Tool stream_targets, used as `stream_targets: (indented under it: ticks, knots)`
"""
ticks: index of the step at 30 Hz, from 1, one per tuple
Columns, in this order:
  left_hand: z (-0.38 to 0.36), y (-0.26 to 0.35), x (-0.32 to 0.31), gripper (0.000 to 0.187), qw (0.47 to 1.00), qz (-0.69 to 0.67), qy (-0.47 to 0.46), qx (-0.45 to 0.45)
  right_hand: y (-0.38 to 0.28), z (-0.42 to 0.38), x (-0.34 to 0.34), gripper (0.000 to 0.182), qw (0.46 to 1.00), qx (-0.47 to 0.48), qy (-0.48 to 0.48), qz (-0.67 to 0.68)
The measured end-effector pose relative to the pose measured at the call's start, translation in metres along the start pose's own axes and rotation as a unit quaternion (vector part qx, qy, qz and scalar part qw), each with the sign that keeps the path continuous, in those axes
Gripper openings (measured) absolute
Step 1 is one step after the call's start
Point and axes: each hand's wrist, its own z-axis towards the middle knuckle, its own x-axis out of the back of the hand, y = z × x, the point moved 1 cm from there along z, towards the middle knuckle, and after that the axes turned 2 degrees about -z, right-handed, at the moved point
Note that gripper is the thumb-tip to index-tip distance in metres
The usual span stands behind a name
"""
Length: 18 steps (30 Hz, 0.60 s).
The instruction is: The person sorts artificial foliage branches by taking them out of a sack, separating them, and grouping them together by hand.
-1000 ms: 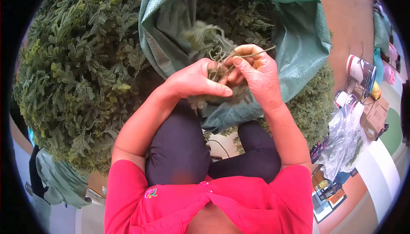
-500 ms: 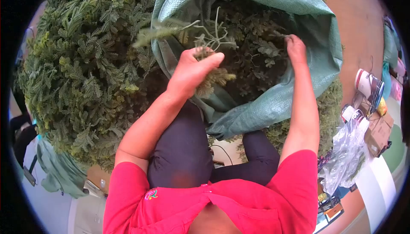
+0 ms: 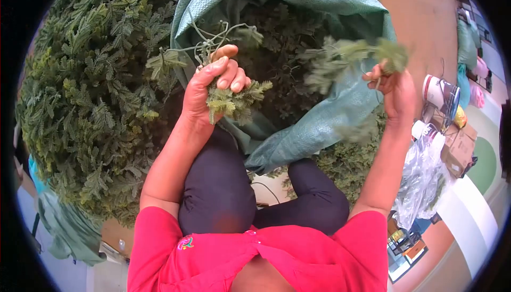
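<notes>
My left hand (image 3: 218, 76) is closed around the stems of several artificial fir sprigs (image 3: 234, 100). Their bare green stem ends stick up above my fist, and the needled tips hang below it. My right hand (image 3: 394, 87) pinches another artificial fir sprig (image 3: 346, 58) by its stem, over the right rim of the sack; this sprig is blurred by motion. Between my hands gapes a green woven sack (image 3: 314, 135), its mouth turned toward me. Darker fir sprigs (image 3: 282, 42) lie inside it.
A big heap of fir branches (image 3: 90, 95) rises on the left, and more greenery (image 3: 351, 159) lies below the sack. To the right are a clear plastic bag (image 3: 420, 180), a cardboard box (image 3: 459, 145) and a white cup-like container (image 3: 439, 91). Green cloth (image 3: 69, 223) hangs at lower left.
My right hand has come up out of the sack's mouth and moved right with a sprig. My left hand has shifted slightly left and turned, still gripping its bunch.
</notes>
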Motion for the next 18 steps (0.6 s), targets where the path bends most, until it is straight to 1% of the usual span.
stream_targets:
  ticks: [2, 4, 6, 8, 10, 12, 15, 18]
  knots:
    - [0.002, 0.0, 0.002, 0.023, 1.0, -0.008, 0.001, -0.004, 0.002, -0.004, -0.008, 0.042, 1.0, 0.0, 0.018, -0.023]
    - [0.001, 0.0, 0.003, 0.024, 1.0, 0.012, 0.007, 0.004, 0.008, -0.01, -0.008, 0.038, 0.997, -0.023, -0.032, 0.06]
    - [-0.001, 0.0, 0.003, 0.025, 0.999, 0.026, 0.028, 0.013, 0.018, -0.014, -0.008, 0.04, 0.998, -0.023, -0.016, 0.051]
    - [0.001, 0.0, 0.002, 0.026, 0.998, 0.04, 0.043, 0.022, 0.024, -0.017, -0.009, 0.042, 0.996, -0.059, -0.025, 0.065]
    - [0.0, -0.001, 0.001, 0.028, 0.994, 0.082, 0.07, 0.026, 0.025, -0.02, -0.012, 0.043, 0.994, -0.073, -0.018, 0.077]
    - [0.0, -0.001, 0.003, 0.029, 0.994, 0.084, 0.063, 0.03, 0.024, -0.022, -0.019, 0.044, 0.992, -0.084, -0.013, 0.091]
    - [0.0, 0.0, 0.001, 0.029, 0.99, 0.103, 0.09, 0.031, 0.023, -0.023, -0.025, 0.043, 0.99, -0.101, 0.001, 0.101]
    - [0.001, 0.001, -0.001, 0.03, 0.987, 0.123, 0.099, 0.029, 0.029, -0.024, -0.024, 0.044, 0.99, -0.106, -0.021, 0.09]
